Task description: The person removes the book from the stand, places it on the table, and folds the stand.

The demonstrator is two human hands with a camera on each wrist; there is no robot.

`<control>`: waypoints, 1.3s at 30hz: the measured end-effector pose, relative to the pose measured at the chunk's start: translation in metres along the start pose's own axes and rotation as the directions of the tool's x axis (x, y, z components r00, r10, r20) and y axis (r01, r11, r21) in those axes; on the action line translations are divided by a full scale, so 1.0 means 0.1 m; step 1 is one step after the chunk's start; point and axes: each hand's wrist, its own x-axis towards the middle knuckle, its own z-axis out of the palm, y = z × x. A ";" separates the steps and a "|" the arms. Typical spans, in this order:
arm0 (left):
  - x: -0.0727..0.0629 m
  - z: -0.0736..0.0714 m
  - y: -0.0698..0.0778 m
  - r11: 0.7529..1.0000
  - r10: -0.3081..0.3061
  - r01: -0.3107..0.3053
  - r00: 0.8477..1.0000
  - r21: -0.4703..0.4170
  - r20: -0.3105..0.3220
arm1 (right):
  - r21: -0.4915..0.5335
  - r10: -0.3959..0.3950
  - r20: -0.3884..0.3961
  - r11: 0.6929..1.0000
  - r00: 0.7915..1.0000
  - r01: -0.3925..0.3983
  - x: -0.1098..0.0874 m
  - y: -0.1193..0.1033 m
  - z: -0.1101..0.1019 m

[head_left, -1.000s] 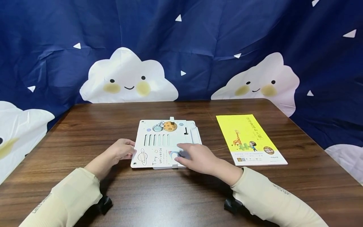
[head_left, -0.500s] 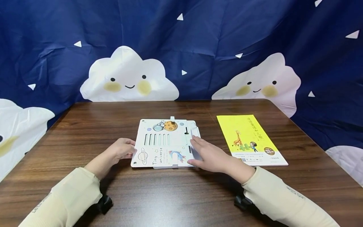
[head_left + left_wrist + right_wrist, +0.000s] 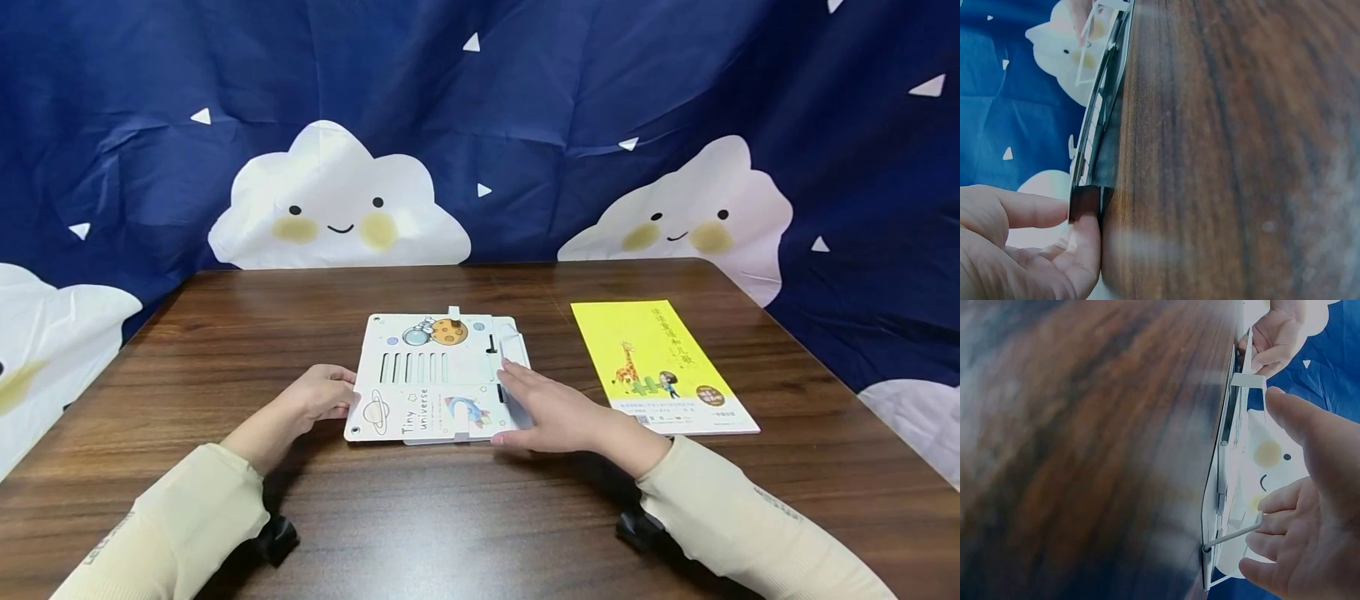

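A white folding book stand (image 3: 408, 375), printed with an astronaut, a planet, a rocket and "Tiny universe", lies nearly flat on the table. My left hand (image 3: 322, 393) pinches its left edge; in the left wrist view, thumb and fingers (image 3: 1085, 244) close on a dark part at that edge. At the opposite side, my right hand (image 3: 551, 410) lies over the stand's lower right part with its fingers extended. Seen from the right wrist, a thin white wire arm (image 3: 1235, 534) sticks up from the stand, its end at the fingertips (image 3: 1267, 505). My right palm hides part of the stand's right edge.
To the right on the dark wooden table (image 3: 420, 525) lies a yellow book (image 3: 637, 342) with a giraffe and a child on its cover. Behind the table's far edge hangs a blue curtain (image 3: 517, 108) with smiling white clouds.
My right hand has moved right, from the rocket print to the stand's right edge, uncovering the rocket. My left hand keeps its grip in the same place.
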 end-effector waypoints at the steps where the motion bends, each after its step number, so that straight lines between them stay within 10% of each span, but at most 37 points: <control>1: 0.00 0.00 0.00 1.000 0.001 -0.001 1.000 0.000 0.001 | -0.001 -0.004 0.005 1.000 1.000 0.005 0.01 0.00 0.01; 21: 0.00 -0.01 -0.01 1.000 -0.005 0.005 1.000 -0.009 0.007 | 0.023 -0.001 0.137 1.000 0.991 -0.003 0.11 0.01 0.07; 39: -0.01 -0.01 -0.02 1.000 0.011 -0.010 1.000 -0.029 0.016 | -0.018 0.042 0.083 0.999 0.996 -0.040 0.15 -0.07 0.06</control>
